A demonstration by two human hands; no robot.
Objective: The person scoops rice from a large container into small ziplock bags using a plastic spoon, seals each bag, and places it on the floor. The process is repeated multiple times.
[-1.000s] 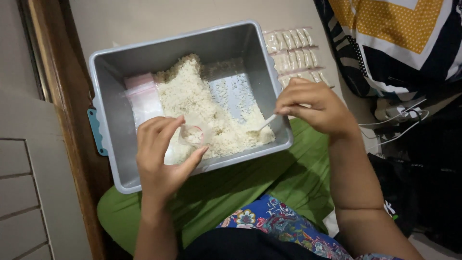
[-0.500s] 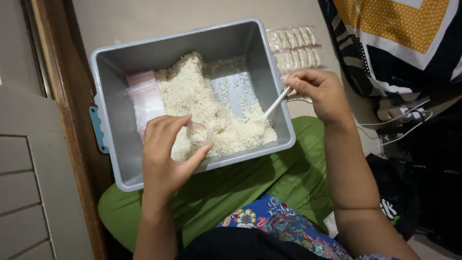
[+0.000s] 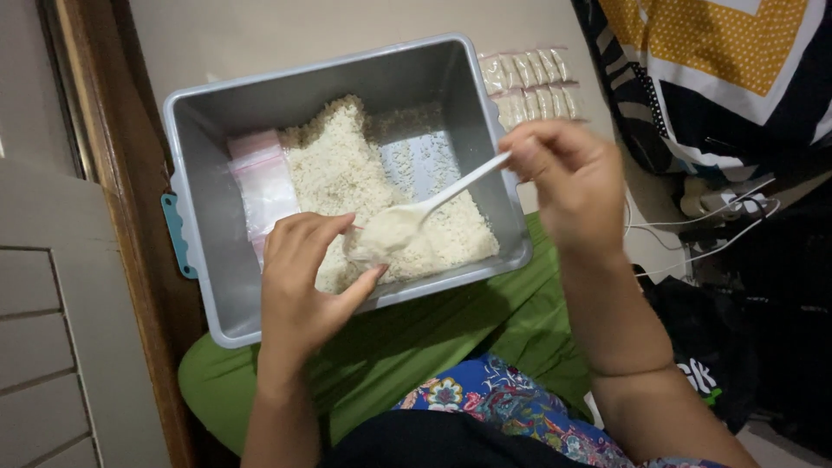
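A grey plastic tub (image 3: 198, 217) rests on a green cushion (image 3: 451, 347) on my lap and holds a heap of white rice (image 3: 338, 165). My left hand (image 3: 303, 286) holds a small clear bag (image 3: 357, 247) open over the rice. My right hand (image 3: 568, 182) grips the handle of a white plastic spoon (image 3: 433, 204), whose bowl is heaped with rice and sits at the bag's mouth. A stack of empty clear zip bags (image 3: 264, 186) with pink strips lies inside the tub at its left.
Several small filled bags (image 3: 529, 82) lie in rows on the floor beyond the tub's right corner. A wooden door frame (image 3: 113, 191) runs down the left. Patterned fabric (image 3: 719, 69), white cables (image 3: 693, 230) and a dark bag (image 3: 719, 364) lie at the right.
My right hand has lifted the spoon out of the rice with a full load and brought it left to the mouth of the bag in my left hand.
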